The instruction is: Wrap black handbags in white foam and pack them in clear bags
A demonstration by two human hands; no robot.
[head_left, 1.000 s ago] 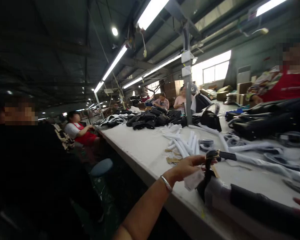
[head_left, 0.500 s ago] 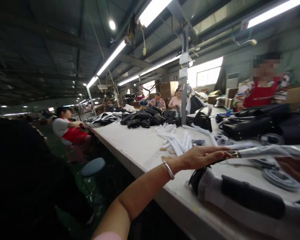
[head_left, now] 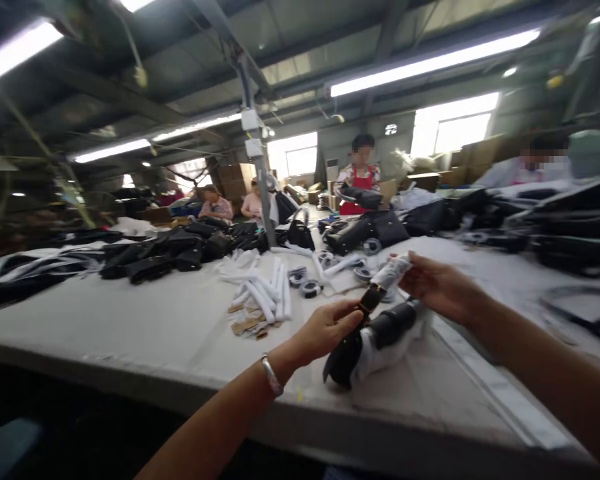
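Observation:
My left hand (head_left: 325, 328), a metal bangle on its wrist, pinches a black strap (head_left: 367, 300) near its gold buckle. My right hand (head_left: 437, 287) grips the same strap's other end, which is wrapped in white paper (head_left: 391, 272). Just below both hands a black bag (head_left: 375, 340), partly wrapped in white paper, lies on the white table (head_left: 145, 320).
White paper-wrapped straps (head_left: 263, 293) and brown tags (head_left: 247, 325) lie left of my hands, coiled straps (head_left: 307, 287) beyond. Black bags (head_left: 170, 250) are heaped at the back left and far right. A metal post (head_left: 263, 187) stands mid-table. People in red aprons (head_left: 359, 177) work across it.
The view has swung right, from along the table edge to face across it. My right hand has come into view and taken the wrapped end of the strap, which is now lifted.

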